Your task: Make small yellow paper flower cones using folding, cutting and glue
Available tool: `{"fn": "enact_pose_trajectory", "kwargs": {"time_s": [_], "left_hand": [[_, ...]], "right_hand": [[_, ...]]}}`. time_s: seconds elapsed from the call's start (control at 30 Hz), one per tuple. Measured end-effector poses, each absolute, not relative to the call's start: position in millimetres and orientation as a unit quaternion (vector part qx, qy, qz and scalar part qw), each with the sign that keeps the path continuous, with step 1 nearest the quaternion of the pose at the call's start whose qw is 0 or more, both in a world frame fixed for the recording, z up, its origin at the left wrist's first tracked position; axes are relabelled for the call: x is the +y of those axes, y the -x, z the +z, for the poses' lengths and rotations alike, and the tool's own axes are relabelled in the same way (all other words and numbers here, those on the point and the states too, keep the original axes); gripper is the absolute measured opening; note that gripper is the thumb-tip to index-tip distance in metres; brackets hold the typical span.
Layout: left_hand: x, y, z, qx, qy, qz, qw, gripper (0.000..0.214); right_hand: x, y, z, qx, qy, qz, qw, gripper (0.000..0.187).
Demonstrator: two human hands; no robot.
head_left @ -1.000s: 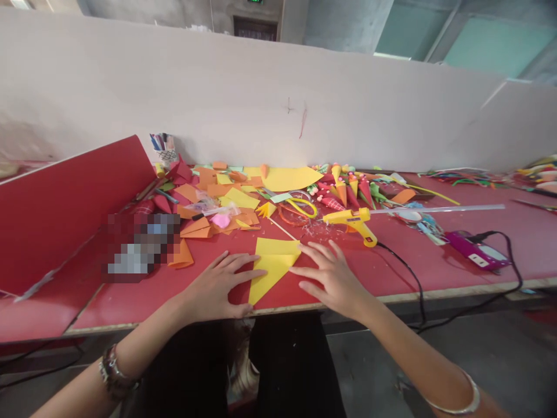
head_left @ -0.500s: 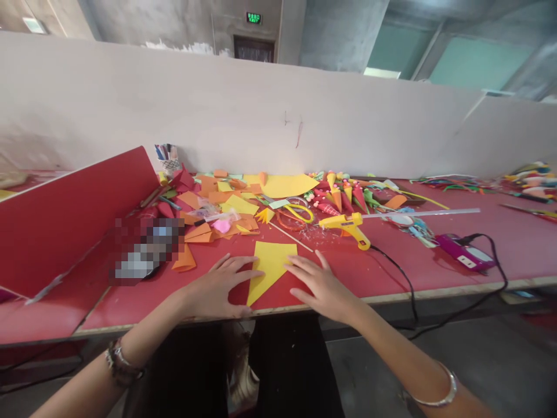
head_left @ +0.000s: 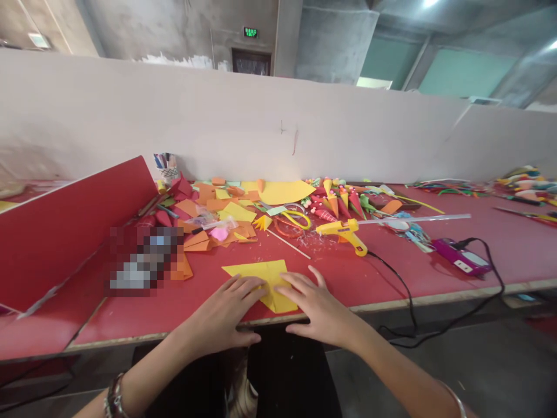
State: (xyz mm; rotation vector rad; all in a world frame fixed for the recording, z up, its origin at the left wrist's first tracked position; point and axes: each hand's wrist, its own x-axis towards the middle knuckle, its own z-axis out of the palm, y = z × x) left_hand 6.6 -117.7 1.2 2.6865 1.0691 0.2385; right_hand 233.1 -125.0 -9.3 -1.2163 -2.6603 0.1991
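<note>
A yellow sheet of paper (head_left: 270, 273) lies near the table's front edge, one pointed corner reaching left and another part toward the edge. On its left side rest the fingertips of my left hand (head_left: 224, 310), with the thumb held apart. My right hand (head_left: 319, 305) touches the sheet's right side, fingers stretched and spread, thumb lower down near the edge. Both hands lie over the sheet without gripping it and cover parts of it. Just beyond the sheet is a thin stick (head_left: 289, 244).
A yellow glue gun (head_left: 346, 232) lies right of centre, its cord hanging over the edge. Farther right is a purple power socket (head_left: 461, 258). Paper scraps (head_left: 198, 239), paper cones (head_left: 333, 200) and a pen cup (head_left: 166, 168) are behind. A red board (head_left: 73, 226) stands at left.
The yellow paper has turned, so a point now reaches left at its far side. Both hands have moved slightly nearer the front edge, and the view has tilted up a little.
</note>
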Motion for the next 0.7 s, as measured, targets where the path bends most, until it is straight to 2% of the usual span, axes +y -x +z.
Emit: {"fn": "enact_pose_trajectory", "kwargs": {"time_s": [0.1,0.17,0.23,0.27,0.33,0.4,0.6,0.7], "left_hand": [[-122.1,-16.2,0.0,0.381,-0.913,0.103,0.101,0.059],[-125.2,-22.4,-0.6,0.395,-0.908,0.105,0.094,0.040],[-126.2,-23.6,-0.6,0.397,-0.908,0.100,0.091,0.020],[-125.7,-21.7,-0.5,0.388,-0.912,0.096,0.092,0.016],[-123.5,-14.3,-0.5,0.363,-0.922,0.097,0.098,0.020],[-120.4,-5.2,-1.1,0.345,-0.926,0.111,0.110,0.025],[-112.6,0.5,-5.3,0.384,-0.905,0.126,0.133,0.038],[-109.9,-4.5,-6.7,0.394,-0.899,0.128,0.143,0.031]], "right_hand": [[-131.7,-223.1,-10.6,-0.891,0.433,0.049,0.126,0.042],[-135.0,-216.6,-8.9,-0.886,0.438,0.060,0.141,0.030],[-135.2,-215.0,-6.8,-0.881,0.439,0.074,0.160,0.028],[-134.3,-216.3,-6.0,-0.879,0.438,0.081,0.169,0.032],[-131.8,-221.0,-5.2,-0.879,0.430,0.096,0.181,0.042],[-129.7,-225.6,-5.2,-0.882,0.420,0.111,0.180,0.045],[-127.2,-224.2,-3.7,-0.884,0.415,0.114,0.184,0.029],[-125.5,-221.9,-6.0,-0.879,0.415,0.110,0.207,0.023]]}}
